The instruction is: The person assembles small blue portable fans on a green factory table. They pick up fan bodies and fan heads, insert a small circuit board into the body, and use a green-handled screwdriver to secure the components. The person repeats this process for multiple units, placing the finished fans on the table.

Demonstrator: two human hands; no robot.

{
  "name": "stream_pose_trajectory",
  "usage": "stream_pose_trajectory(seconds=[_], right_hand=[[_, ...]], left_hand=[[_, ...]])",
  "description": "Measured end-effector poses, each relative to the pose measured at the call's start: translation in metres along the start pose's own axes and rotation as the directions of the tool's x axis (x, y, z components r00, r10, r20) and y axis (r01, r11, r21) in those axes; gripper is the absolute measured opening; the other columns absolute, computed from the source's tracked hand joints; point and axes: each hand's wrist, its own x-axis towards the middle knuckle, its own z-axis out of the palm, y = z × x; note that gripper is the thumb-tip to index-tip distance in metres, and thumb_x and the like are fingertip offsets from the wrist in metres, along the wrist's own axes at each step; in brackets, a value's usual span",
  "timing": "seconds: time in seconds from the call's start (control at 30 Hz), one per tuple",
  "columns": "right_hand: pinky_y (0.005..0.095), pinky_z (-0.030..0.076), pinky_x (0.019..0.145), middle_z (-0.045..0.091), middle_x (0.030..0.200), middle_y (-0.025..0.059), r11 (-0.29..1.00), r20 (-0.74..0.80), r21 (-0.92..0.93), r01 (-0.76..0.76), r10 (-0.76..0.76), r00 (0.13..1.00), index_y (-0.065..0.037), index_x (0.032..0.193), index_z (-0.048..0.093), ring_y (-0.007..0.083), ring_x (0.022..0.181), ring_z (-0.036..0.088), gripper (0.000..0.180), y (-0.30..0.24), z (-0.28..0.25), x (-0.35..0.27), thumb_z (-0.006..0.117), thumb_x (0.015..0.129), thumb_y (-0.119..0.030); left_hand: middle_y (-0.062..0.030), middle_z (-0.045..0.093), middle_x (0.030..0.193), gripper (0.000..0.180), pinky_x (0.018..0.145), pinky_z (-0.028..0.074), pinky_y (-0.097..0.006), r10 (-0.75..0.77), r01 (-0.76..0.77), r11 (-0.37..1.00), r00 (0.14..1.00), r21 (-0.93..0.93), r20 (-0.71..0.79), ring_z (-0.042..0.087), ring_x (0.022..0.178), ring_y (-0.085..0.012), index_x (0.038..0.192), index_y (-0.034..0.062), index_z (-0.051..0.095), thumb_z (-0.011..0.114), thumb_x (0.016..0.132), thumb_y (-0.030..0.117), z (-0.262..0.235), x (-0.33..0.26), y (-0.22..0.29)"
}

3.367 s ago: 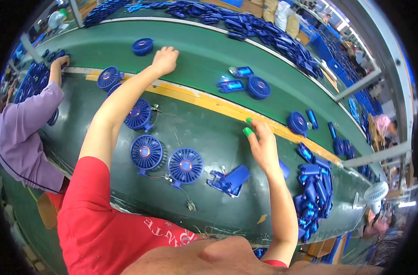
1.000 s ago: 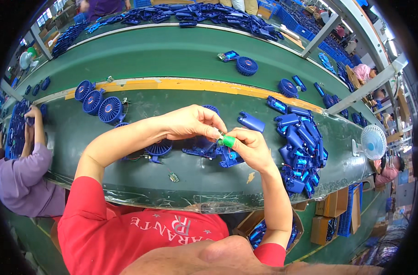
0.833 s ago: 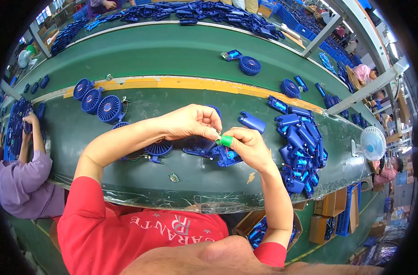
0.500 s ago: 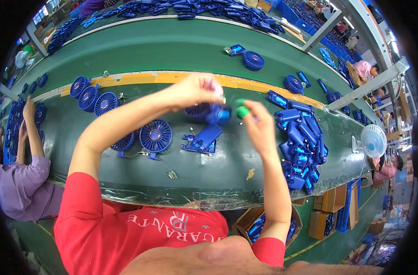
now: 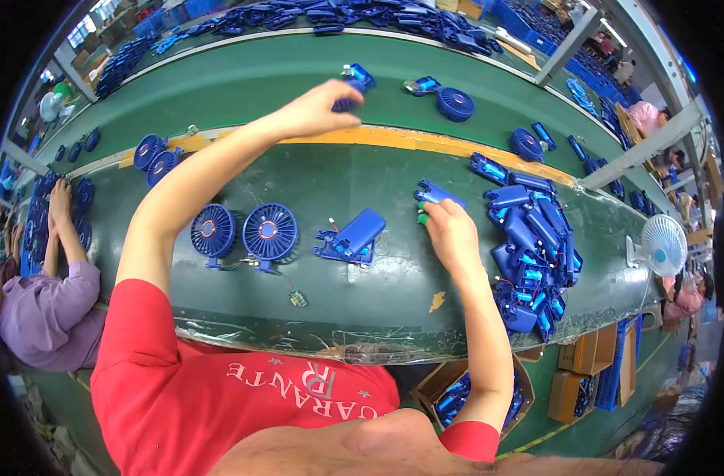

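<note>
Since the earlier head-view frame, the left hand has moved from above the table out past the yellow strip to the green belt, and the right hand has come to a blue casing. In the head view now, the left hand's fingers are bent over a blue fan unit at the belt, partly hiding it; whether they grip it or only touch it cannot be told. Another fan unit lies on the belt to its right. Green-wrapped fingertips of the right hand meet the near edge of the casing, which lies on the table; how firmly they close on it is unclear. Between the hands, nearer the person, lies an opened blue handle. To its left are two round fans side by side, and a small circuit board lies just below them. Right of the right hand is a heap of blue handle parts, with a white desk fan beyond.
</note>
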Motion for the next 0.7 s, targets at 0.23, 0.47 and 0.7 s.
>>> stream_pose_trajectory(seconds=[0.23,0.47,0.7], right_hand=[[0.0414,0.050,0.071,0.061,0.084,0.0120,0.998,-0.014,-0.054,-0.010,0.009,1.000,-0.005,0.088,0.063,0.0313,0.081,0.062,0.011,0.005,0.005,0.006,0.065,0.077,-0.008],[0.0294,0.047,0.073,0.064,0.091,0.0076,0.771,-0.017,0.562,-0.299,0.372,0.928,0.001,0.092,0.061,0.0156,0.078,0.057,0.009,0.009,-0.025,-0.007,0.060,0.088,-0.007],[0.0227,0.048,0.078,0.068,0.096,0.0088,0.377,0.190,0.827,-0.417,0.512,0.838,-0.003,0.104,0.057,0.0084,0.085,0.061,0.010,-0.014,-0.053,-0.017,0.056,0.095,-0.007]], left_hand=[[-0.0071,0.065,0.070,0.036,0.062,0.048,-0.033,-0.338,0.276,0.941,0.814,0.196,0.472,0.060,0.065,-0.0165,0.084,0.0009,0.066,0.072,0.082,0.036,-0.041,-0.088,0.022],[-0.0160,0.042,0.140,0.082,0.104,0.034,-0.050,0.115,-0.274,0.946,0.783,0.173,0.612,0.036,0.133,-0.0365,0.133,0.0093,0.048,0.083,0.063,0.034,-0.049,-0.155,0.053],[-0.0064,0.057,0.098,0.037,0.078,0.040,-0.036,0.424,-0.503,0.864,0.741,0.013,0.520,0.054,0.093,-0.0215,0.109,0.0057,0.060,0.067,0.080,0.028,0.020,-0.203,0.088]])
